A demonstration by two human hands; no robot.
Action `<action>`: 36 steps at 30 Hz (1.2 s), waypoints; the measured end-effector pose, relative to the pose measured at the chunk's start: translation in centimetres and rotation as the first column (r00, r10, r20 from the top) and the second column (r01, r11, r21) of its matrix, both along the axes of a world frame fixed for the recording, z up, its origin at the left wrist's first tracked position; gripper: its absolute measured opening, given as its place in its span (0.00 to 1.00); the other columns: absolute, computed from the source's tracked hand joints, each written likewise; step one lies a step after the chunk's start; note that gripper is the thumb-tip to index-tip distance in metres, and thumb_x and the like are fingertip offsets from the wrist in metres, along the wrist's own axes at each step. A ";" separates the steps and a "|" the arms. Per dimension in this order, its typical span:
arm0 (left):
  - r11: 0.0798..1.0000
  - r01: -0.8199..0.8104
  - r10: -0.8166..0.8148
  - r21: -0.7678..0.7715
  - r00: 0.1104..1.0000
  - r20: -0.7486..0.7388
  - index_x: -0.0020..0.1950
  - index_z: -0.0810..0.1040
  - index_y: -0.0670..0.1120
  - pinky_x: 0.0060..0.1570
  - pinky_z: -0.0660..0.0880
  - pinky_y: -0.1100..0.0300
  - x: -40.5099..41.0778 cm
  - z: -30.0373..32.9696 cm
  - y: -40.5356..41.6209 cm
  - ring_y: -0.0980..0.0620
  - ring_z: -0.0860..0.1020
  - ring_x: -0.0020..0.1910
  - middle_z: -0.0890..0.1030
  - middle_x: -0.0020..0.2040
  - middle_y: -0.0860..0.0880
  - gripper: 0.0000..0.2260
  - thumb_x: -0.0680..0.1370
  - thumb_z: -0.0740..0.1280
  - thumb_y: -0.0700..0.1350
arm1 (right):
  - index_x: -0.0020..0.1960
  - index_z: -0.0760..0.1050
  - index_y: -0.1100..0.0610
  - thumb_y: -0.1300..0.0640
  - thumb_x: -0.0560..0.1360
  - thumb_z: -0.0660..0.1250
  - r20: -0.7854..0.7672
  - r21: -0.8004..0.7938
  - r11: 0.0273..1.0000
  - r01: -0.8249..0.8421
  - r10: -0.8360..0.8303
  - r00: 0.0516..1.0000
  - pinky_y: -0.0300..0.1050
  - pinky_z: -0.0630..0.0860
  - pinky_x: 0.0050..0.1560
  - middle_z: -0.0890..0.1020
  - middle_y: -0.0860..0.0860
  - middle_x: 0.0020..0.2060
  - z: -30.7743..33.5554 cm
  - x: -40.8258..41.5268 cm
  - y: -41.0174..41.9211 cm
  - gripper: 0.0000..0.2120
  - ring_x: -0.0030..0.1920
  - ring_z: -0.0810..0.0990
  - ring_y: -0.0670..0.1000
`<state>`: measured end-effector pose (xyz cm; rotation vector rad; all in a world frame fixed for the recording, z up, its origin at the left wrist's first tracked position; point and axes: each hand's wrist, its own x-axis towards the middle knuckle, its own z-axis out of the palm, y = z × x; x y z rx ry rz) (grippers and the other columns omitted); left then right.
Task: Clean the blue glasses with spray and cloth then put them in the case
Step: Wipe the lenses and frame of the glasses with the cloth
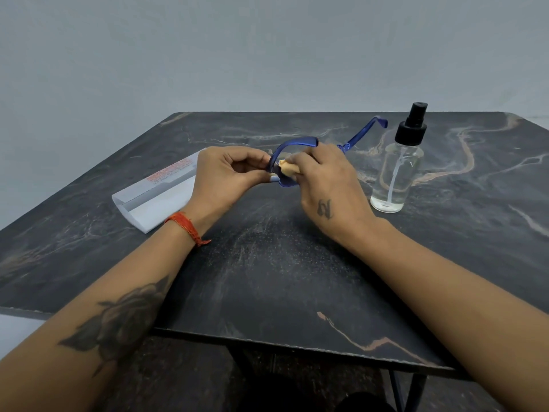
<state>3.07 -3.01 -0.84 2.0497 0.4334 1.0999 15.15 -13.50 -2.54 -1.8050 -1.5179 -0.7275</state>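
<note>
Fingers (252,171) of my left hand (225,176) pinch blue glasses (297,142) at frame edge, above worktop (267,263) centre. Right hand (326,185) fingers curl round cloth (286,169), pressed on lens. Spray bottle (396,168) at 3 o'clock of glasses, apart; case (154,197) at 9 o'clock.

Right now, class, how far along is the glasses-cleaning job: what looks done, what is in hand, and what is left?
Done, it seems: the spray bottle stands on the table, untouched. In hand: the left hand holds the blue glasses while the right hand presses the cloth against a lens. Left: finishing the wipe and putting them in the white case, which lies beside the left hand.
</note>
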 end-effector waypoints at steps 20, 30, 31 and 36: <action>0.998 -0.034 0.036 0.049 0.999 -0.041 0.47 0.83 0.42 0.44 0.79 0.64 -0.2 0.1 0.3 0.56 0.82 0.39 0.84 0.43 0.46 0.12 0.66 0.75 0.34 | 0.47 0.77 0.63 0.70 0.67 0.66 -0.045 -0.073 0.997 -0.032 0.029 0.999 0.42 0.62 0.39 0.80 0.57 0.40 0.7 0.2 -0.8 0.09 0.42 0.75 0.59; 0.999 -0.011 0.012 0.038 0.999 -0.030 0.48 0.82 0.43 0.43 0.79 0.65 -0.3 0.0 0.1 0.56 0.83 0.39 0.83 0.42 0.48 0.13 0.66 0.75 0.33 | 0.52 0.79 0.60 0.67 0.73 0.65 -0.140 -0.069 0.987 -0.148 0.138 0.981 0.43 0.66 0.46 0.82 0.55 0.47 0.7 -0.3 -0.6 0.10 0.50 0.75 0.58; 0.999 -0.008 0.010 0.042 0.999 -0.034 0.48 0.82 0.43 0.42 0.78 0.66 -0.3 0.1 0.0 0.57 0.83 0.39 0.83 0.42 0.49 0.13 0.66 0.75 0.33 | 0.52 0.79 0.60 0.67 0.73 0.66 -0.148 -0.079 0.985 -0.155 0.142 0.979 0.43 0.66 0.46 0.81 0.55 0.48 0.8 -0.2 -0.6 0.10 0.50 0.75 0.57; 0.999 -0.011 0.012 0.040 0.999 -0.043 0.48 0.82 0.43 0.41 0.77 0.68 -0.2 0.1 0.1 0.59 0.82 0.38 0.83 0.41 0.50 0.12 0.66 0.75 0.33 | 0.48 0.79 0.59 0.69 0.69 0.65 -0.124 -0.132 0.982 -0.137 0.121 0.985 0.42 0.64 0.44 0.81 0.53 0.45 1.0 0.0 -0.9 0.11 0.48 0.74 0.56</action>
